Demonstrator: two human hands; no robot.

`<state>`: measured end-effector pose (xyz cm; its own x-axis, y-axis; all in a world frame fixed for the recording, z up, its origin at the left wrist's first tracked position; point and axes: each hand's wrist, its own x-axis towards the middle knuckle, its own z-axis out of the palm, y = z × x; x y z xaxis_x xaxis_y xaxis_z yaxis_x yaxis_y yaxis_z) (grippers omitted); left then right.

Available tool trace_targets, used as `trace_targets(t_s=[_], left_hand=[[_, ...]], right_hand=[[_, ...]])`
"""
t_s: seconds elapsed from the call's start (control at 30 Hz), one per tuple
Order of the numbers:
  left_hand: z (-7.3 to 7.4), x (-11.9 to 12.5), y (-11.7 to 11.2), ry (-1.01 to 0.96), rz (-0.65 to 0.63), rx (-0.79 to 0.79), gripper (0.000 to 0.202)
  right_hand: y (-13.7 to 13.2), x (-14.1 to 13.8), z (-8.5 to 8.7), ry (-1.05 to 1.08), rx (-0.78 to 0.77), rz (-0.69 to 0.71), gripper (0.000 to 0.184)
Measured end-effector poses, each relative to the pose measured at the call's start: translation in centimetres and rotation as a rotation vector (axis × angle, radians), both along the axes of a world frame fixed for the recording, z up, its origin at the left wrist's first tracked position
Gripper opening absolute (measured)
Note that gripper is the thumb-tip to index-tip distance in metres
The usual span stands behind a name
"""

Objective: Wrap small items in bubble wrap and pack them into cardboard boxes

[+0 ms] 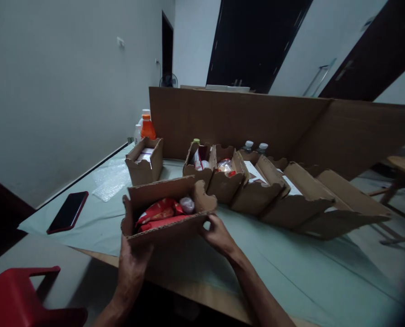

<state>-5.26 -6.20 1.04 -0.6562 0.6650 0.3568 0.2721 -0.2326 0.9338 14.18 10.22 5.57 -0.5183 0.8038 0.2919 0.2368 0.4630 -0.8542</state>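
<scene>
Over green cloth [270, 247], left grip [133, 261] and right grip [220, 234] hold an open cardboard box [175, 232] between them.

The nearest box [175, 230] is matt corrugated cardboard with rough, ridged edges; its red packets [160, 211] are glossy, crinkled film. The tall screen [236, 119] is matt cardboard too. The phone [68, 212] has a smooth, glossy face, the stool [7, 295] is smooth plastic, the wrap [112, 182] clear, shiny plastic. The desk [209, 293] looks wooden beneath a creased, matt sheet [263, 252].
</scene>
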Motion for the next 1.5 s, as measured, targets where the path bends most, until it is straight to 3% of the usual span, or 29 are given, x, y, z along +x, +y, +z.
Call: trace_targets(t_s=[0.1, 0.2, 0.27, 0.4, 0.53, 0.7, 0.8, 0.97, 1.17, 1.33, 1.5], left_hand=[[-0.5, -0.4, -1.3, -0.104, 0.079, -0.045, 0.083], [-1.0, -0.1, -1.8, -0.133, 0.082, -0.065, 0.085], [-1.3, 0.0, -1.8, -0.141, 0.065, -0.052, 0.087], [-1.7, 0.1, -1.3, -0.158, 0.032, -0.031, 0.09], [-1.7, 0.1, -1.2, -0.183, 0.017, -0.026, 0.088], [-1.6, 0.5, -0.4, -0.196, -0.02, -0.022, 0.084], [-1.5, 1.4, 0.6, -0.184, -0.044, -0.016, 0.084], [-1.3, 3.2, 3.6, -0.125, -0.031, 0.008, 0.084], [-1.3, 2.5, 10.1, 0.025, -0.012, 0.001, 0.087], [-0.5, 2.1, 15.7, 0.045, 0.014, -0.029, 0.086], [0.1, 2.1, 18.9, 0.074, 0.03, -0.057, 0.088]], right_hand=[[2.2, -4.5, -0.7, 0.062, 0.016, 0.043, 0.034], [3.5, -7.7, -1.6, 0.138, 0.039, 0.017, 0.057], [4.0, -9.0, -2.3, 0.17, 0.048, -0.026, 0.062], [4.6, -10.4, -2.9, 0.191, 0.068, -0.079, 0.062], [4.5, -11.5, -2.3, 0.186, 0.111, -0.095, 0.063], [3.9, -12.6, -1.4, 0.169, 0.135, -0.05, 0.059], [4.2, -11.9, -1.9, 0.14, 0.111, -0.025, 0.054], [5.0, -8.8, -4.8, 0.03, 0.05, 0.011, 0.048], [5.2, -7.1, -8.2, -0.023, 0.036, -0.109, 0.043], [5.5, -7.2, -8.7, -0.002, 0.04, -0.126, 0.03], [5.4, -7.1, -8.5, 0.032, 0.062, -0.096, 0.025]])
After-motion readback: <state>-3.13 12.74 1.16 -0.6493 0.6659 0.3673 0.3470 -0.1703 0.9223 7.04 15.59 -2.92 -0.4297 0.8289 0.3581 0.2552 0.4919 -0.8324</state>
